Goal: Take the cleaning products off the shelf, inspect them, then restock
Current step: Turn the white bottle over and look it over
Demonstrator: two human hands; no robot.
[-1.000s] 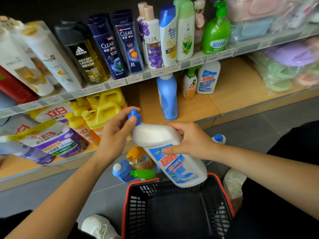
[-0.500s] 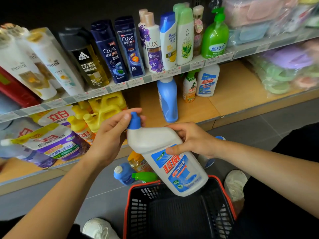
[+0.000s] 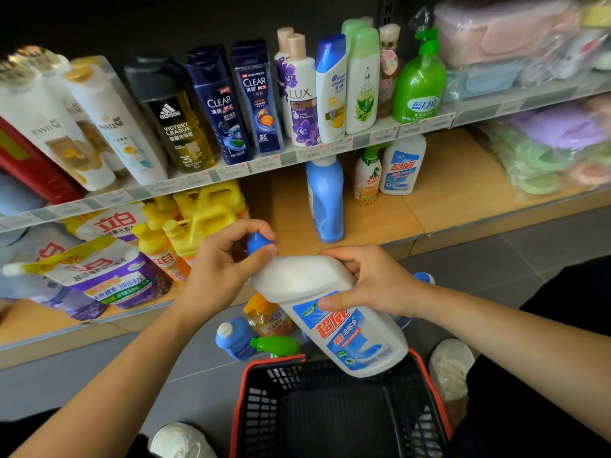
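I hold a white toilet-cleaner bottle (image 3: 330,309) with a blue label, tilted over a black basket (image 3: 337,411) with a red rim. My right hand (image 3: 370,282) grips its shoulder. My left hand (image 3: 224,269) pinches its blue cap (image 3: 259,242) with thumb and fingers curled around it. On the lower wooden shelf (image 3: 446,180) stand a blue bottle (image 3: 325,200), a green-topped spray bottle (image 3: 367,176) and a second white cleaner bottle (image 3: 401,166).
On the floor beside the basket lie a small blue bottle (image 3: 233,338), an orange bottle (image 3: 267,315) and a green spray top (image 3: 277,345). Yellow jugs (image 3: 205,213) and detergent pouches (image 3: 102,272) fill the lower shelf's left. Shampoo bottles (image 3: 218,104) line the upper shelf.
The white bottle has risen a little and tipped more upright. My left hand's fingers have shifted around the blue cap. My right hand keeps its grip.
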